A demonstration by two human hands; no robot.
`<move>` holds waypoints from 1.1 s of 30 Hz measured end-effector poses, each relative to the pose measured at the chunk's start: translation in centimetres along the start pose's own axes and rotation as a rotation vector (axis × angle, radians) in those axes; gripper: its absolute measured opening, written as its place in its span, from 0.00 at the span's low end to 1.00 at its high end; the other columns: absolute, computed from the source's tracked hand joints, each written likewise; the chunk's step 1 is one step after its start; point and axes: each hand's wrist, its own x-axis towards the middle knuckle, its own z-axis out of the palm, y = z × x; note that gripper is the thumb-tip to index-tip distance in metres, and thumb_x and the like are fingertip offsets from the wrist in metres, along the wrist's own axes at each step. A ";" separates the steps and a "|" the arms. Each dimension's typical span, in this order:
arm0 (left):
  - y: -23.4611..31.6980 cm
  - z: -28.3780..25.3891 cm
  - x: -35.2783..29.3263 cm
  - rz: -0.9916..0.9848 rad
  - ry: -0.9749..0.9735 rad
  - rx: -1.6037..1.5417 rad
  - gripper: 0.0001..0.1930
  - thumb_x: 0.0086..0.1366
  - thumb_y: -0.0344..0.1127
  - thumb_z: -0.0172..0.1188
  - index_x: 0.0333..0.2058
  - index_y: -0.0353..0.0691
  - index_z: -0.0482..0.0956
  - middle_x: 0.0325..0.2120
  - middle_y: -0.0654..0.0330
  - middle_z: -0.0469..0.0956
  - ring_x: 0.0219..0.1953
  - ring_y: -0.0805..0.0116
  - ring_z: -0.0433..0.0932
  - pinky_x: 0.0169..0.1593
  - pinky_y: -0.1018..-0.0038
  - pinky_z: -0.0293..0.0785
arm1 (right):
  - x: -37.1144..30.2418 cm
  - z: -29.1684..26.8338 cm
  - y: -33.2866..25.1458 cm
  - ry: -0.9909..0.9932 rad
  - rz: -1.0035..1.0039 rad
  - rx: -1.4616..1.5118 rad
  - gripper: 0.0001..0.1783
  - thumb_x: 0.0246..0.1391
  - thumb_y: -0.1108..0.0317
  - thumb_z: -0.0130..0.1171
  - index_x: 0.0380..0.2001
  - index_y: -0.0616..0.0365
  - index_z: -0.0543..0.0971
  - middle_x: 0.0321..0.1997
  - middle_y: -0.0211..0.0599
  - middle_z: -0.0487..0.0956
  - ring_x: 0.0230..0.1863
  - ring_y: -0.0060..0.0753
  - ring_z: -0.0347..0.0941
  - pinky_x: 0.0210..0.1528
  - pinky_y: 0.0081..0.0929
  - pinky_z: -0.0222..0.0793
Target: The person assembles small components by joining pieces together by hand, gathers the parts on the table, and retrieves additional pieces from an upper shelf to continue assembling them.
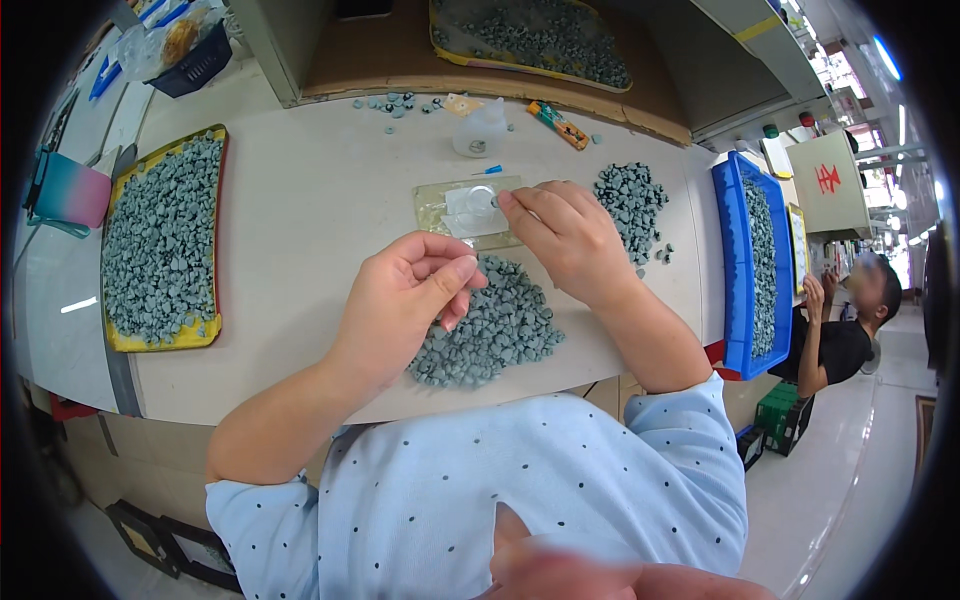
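Observation:
My left hand (395,300) hovers by the upper left of a pile of small grey-green pieces (490,335), many of them heart-like. Its thumb and index finger are pressed together, and whatever lies between them is too small to make out. Over the right end of a flat yellowish pad (430,205) is my right hand (570,240), thumb and index finger pinched. What that pinch holds cannot be made out either. White paper (470,212) lies on the pad. Just beyond it rests a thin needle with a blue hub (490,170).
A second pile of darker pieces (630,205) lies to the right. Farther back are a translucent white container (482,130) and an orange-green tube (558,125). A yellow tray (120,335) of pieces stands left, a blue bin (735,270) right. Another person (840,325) sits beyond the bin.

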 end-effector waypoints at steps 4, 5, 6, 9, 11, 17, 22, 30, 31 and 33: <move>-0.1 0.0 -0.3 0.010 0.015 -0.037 0.09 0.65 0.29 0.54 0.42 0.32 0.70 0.34 0.56 0.76 0.29 0.78 0.71 0.30 0.82 0.69 | 0.4 0.0 -0.3 0.005 -0.003 -0.006 0.19 0.38 0.74 0.59 0.39 0.63 0.78 0.38 0.37 0.76 0.36 0.37 0.73 0.39 0.31 0.70; -0.2 0.0 -0.3 0.021 0.026 -0.025 0.09 0.64 0.29 0.54 0.42 0.32 0.71 0.33 0.57 0.75 0.29 0.78 0.71 0.31 0.81 0.69 | 0.6 0.0 -0.4 0.015 -0.003 -0.008 0.18 0.38 0.75 0.60 0.38 0.64 0.79 0.38 0.38 0.76 0.35 0.37 0.73 0.38 0.30 0.71; -0.3 -0.1 -0.3 0.022 0.026 -0.025 0.09 0.64 0.29 0.54 0.42 0.32 0.71 0.33 0.57 0.75 0.29 0.78 0.71 0.31 0.81 0.69 | 0.7 0.1 -0.4 0.015 -0.004 -0.008 0.18 0.38 0.75 0.60 0.38 0.64 0.79 0.38 0.38 0.76 0.35 0.37 0.73 0.38 0.30 0.71; -0.4 -0.5 -0.3 0.063 0.051 -0.019 0.10 0.65 0.29 0.54 0.42 0.31 0.72 0.33 0.59 0.75 0.30 0.78 0.71 0.33 0.81 0.69 | 0.9 0.4 -0.7 0.108 0.100 0.216 0.15 0.40 0.80 0.63 0.36 0.64 0.79 0.35 0.39 0.78 0.32 0.35 0.75 0.36 0.26 0.71; -0.3 -0.8 -0.2 0.082 0.041 -0.038 0.12 0.65 0.29 0.53 0.45 0.29 0.73 0.32 0.61 0.74 0.31 0.78 0.70 0.35 0.81 0.69 | 1.2 0.2 -1.7 0.104 0.451 0.535 0.11 0.44 0.81 0.63 0.35 0.67 0.79 0.32 0.39 0.79 0.31 0.31 0.76 0.35 0.21 0.72; -0.2 -0.1 -0.2 0.143 0.105 -0.019 0.14 0.67 0.29 0.50 0.49 0.30 0.73 0.31 0.62 0.74 0.30 0.79 0.69 0.36 0.82 0.69 | 1.1 -0.8 -1.9 0.046 0.913 1.320 0.08 0.54 0.75 0.58 0.36 0.70 0.78 0.32 0.40 0.80 0.33 0.25 0.75 0.37 0.20 0.72; -0.2 -0.4 0.1 0.156 0.131 0.002 0.15 0.67 0.29 0.50 0.50 0.30 0.73 0.30 0.64 0.72 0.30 0.79 0.68 0.35 0.82 0.68 | 1.1 -1.1 -1.6 0.001 0.960 1.415 0.08 0.56 0.74 0.57 0.36 0.69 0.78 0.32 0.39 0.80 0.31 0.24 0.74 0.37 0.20 0.71; -0.4 0.0 0.2 0.185 0.160 -0.042 0.13 0.64 0.26 0.54 0.47 0.30 0.72 0.31 0.61 0.74 0.29 0.78 0.70 0.33 0.82 0.68 | 0.5 -0.3 -2.0 0.109 0.786 1.205 0.05 0.51 0.78 0.60 0.33 0.67 0.79 0.31 0.39 0.80 0.31 0.22 0.74 0.33 0.19 0.71; -0.4 -0.1 0.2 0.157 0.130 -0.097 0.11 0.64 0.26 0.55 0.44 0.30 0.72 0.31 0.60 0.74 0.28 0.78 0.70 0.32 0.82 0.68 | 0.5 -0.4 -2.0 0.108 0.649 0.971 0.06 0.47 0.80 0.62 0.32 0.66 0.79 0.31 0.39 0.80 0.30 0.24 0.74 0.31 0.20 0.71; -0.3 -0.1 0.1 0.129 0.097 -0.152 0.10 0.63 0.26 0.56 0.42 0.31 0.73 0.31 0.58 0.75 0.28 0.77 0.71 0.32 0.82 0.69 | 0.5 -0.4 -2.1 0.107 0.513 0.737 0.08 0.43 0.82 0.63 0.30 0.65 0.80 0.31 0.39 0.80 0.30 0.25 0.75 0.30 0.20 0.71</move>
